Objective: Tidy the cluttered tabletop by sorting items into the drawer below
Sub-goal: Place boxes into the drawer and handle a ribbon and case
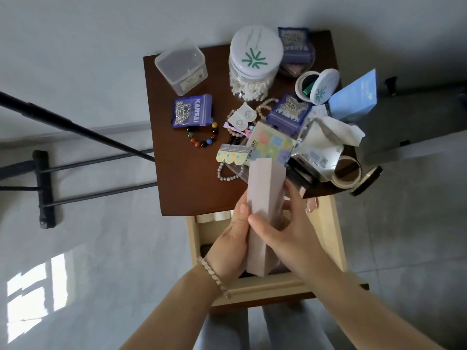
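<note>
A room at home: beyond the fingers (262, 224), a small wooden worktop (187, 188) carries bracelets (208, 141), a cotton-swab jar (252, 72) and a tissue (338, 127), above a grey tiled floor (101, 248).

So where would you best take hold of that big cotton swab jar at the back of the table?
Probably around the clear body of the jar, just under the white lid, coming from its left. The lid looks too broad to span, a purple packet and a small round case crowd the right, and the left side has bare tabletop.
</note>
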